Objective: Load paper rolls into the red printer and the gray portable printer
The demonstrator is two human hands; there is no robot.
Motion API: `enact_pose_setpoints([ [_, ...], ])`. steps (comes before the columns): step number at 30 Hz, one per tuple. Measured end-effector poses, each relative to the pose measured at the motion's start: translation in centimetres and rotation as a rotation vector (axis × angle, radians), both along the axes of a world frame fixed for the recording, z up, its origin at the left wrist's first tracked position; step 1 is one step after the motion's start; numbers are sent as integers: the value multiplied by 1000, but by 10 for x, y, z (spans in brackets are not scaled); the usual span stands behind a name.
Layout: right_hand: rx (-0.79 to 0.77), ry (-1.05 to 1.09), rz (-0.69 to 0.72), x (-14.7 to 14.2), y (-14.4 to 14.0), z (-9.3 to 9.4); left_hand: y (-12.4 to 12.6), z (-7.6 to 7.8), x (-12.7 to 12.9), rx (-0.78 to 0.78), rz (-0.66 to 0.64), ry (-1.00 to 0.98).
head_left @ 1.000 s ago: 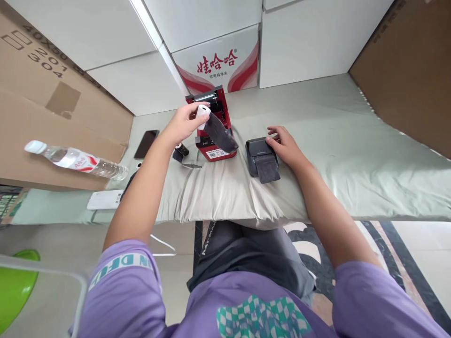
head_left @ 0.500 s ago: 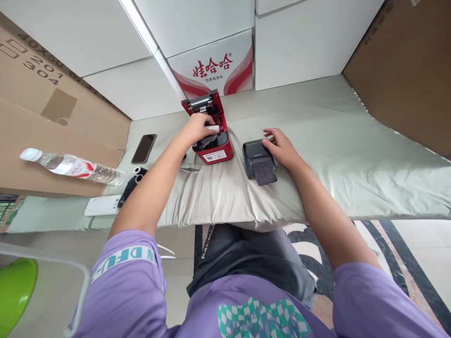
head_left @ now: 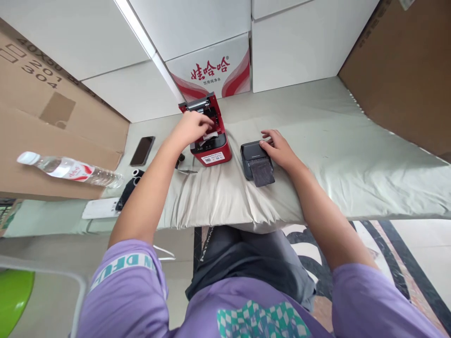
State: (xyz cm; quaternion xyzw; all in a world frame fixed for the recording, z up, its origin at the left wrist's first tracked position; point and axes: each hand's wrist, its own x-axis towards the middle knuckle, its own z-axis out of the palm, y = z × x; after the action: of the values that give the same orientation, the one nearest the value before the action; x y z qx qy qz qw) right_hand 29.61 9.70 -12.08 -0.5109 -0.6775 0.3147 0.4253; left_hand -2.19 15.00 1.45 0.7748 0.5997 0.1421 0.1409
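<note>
Right now your left hand [head_left: 192, 129] reaches into the open bay of the red printer [head_left: 208, 136], fingers curled on the paper roll [head_left: 210, 136] seated under them. Your right hand [head_left: 278, 149] lies flat, fingers spread, bracing the black printer [head_left: 255, 157] just beside.

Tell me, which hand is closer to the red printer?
The left hand: it reaches into the red printer. The right hand rests on the black printer beside it.
</note>
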Motion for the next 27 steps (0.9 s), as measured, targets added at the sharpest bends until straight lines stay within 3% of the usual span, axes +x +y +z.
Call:
enact_pose_setpoints([
  [4, 22, -10, 4, 0, 0, -1, -13, 18, 3, 266, 108, -41],
  [8, 0, -10, 6, 0, -1, 1, -27, 22, 4, 308, 151, 68],
  [16, 12, -18, 0, 0, -2, 2, -88, 8, 3, 100, 174, 116],
  [23, 15, -36, 3, 0, -4, 2, -84, -2, 20, 177, 245, 135],
  [27, 47, -34, -8, 1, -6, 1, -85, -14, 19, 231, 208, 85],
])
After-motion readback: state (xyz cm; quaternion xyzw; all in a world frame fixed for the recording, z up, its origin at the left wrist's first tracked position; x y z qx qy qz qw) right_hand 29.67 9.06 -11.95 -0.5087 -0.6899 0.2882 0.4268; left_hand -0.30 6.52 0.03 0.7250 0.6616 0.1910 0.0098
